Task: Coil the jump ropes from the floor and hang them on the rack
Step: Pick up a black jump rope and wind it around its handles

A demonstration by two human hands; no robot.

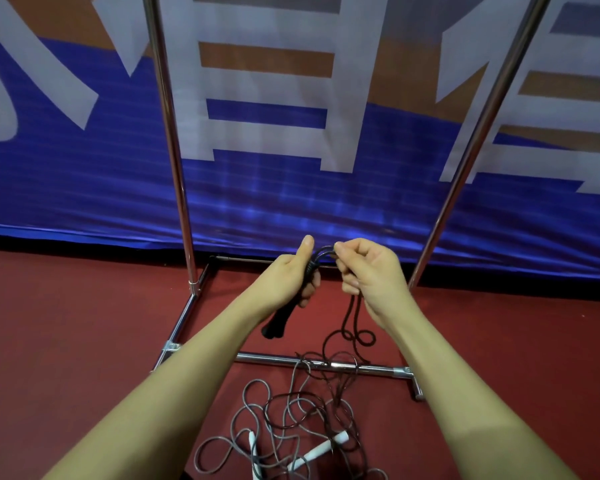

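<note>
My left hand (pixel 293 278) is closed tight round the black handles (pixel 281 320) at mid-frame, thumb up, while my right hand (pixel 368 271) pinches the dark rope (pixel 352 320) just beside them, its slack trailing down over the rack's (pixel 326 363) base bar at lower centre. I reckon the trick now is even loops, each fed into the left fist under light tension so the dark cord lifts clear of the grey rope (pixel 253 410) tangled with it on the red floor (pixel 66 323). The rack's top bar is cut off above, the white handles (pixel 317 452) are half out of frame at the bottom, and which strand belongs to which rope I can't tell.
</note>
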